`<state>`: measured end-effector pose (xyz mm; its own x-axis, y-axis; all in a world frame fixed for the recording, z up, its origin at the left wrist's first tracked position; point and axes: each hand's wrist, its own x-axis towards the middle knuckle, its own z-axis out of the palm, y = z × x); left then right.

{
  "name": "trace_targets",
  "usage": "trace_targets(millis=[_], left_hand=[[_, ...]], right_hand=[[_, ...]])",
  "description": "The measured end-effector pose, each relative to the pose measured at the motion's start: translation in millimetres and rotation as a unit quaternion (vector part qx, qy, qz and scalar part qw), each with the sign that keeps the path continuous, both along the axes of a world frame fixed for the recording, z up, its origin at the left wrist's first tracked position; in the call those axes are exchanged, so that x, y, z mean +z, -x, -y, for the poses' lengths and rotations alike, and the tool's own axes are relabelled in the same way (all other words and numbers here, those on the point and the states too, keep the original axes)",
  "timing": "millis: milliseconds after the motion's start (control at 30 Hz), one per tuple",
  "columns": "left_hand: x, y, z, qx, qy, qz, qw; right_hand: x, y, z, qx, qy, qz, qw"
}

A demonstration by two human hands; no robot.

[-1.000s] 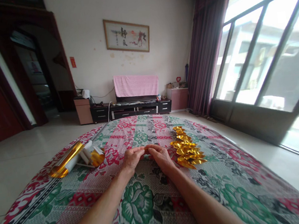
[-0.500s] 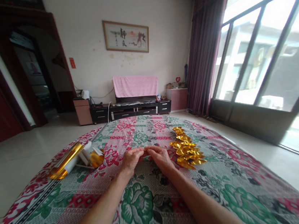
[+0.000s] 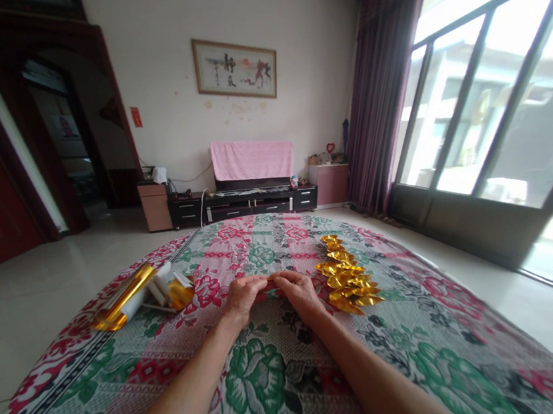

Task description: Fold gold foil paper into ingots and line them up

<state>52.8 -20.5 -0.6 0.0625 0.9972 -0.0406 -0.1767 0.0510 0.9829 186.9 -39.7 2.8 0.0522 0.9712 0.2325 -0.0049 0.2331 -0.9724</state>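
Observation:
Above the middle of the table my left hand and my right hand meet with their fingertips nearly touching. Both are closed in a pinch, fingers pressed together. A small sliver between the fingertips is mostly hidden, so its kind cannot be made out. Just right of my right hand lies a row of folded gold foil pieces, shiny and pointed, overlapping each other. Farther to the left is a roll of gold foil, white on its other side, beside a small pile of white and gold foil scraps.
A flowered cloth in green, red and grey covers the round table. Beyond it stands a low black TV cabinet with a pink cloth over the screen. Glass doors are on the right.
The view has shifted very slightly. Both hands keep the same pinch at the same spot, and the foil pieces have not moved on the table.

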Motion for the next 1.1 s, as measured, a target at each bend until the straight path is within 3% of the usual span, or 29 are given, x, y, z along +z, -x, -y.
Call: trace_targets(millis=[233, 467, 700, 1100], left_hand=[[-0.5, 1, 1, -0.024, -0.022, 0.008, 0.999], [1.6, 1, 2, -0.034, -0.020, 0.009, 0.999], [6.9, -3, 4, 0.017, 0.000, 0.005, 1.000], [3.5, -5, 2, 0.023, -0.011, -0.032, 0.999]], right_hand=[[-8.2, -2, -9, 0.027, -0.002, -0.034, 0.999], [-2.0, -2, -2, 0.029, 0.003, -0.015, 0.999], [0.4, -2, -1, 0.047, -0.001, 0.003, 0.999], [-8.2, -4, -11, 0.055, 0.040, -0.059, 0.996]])
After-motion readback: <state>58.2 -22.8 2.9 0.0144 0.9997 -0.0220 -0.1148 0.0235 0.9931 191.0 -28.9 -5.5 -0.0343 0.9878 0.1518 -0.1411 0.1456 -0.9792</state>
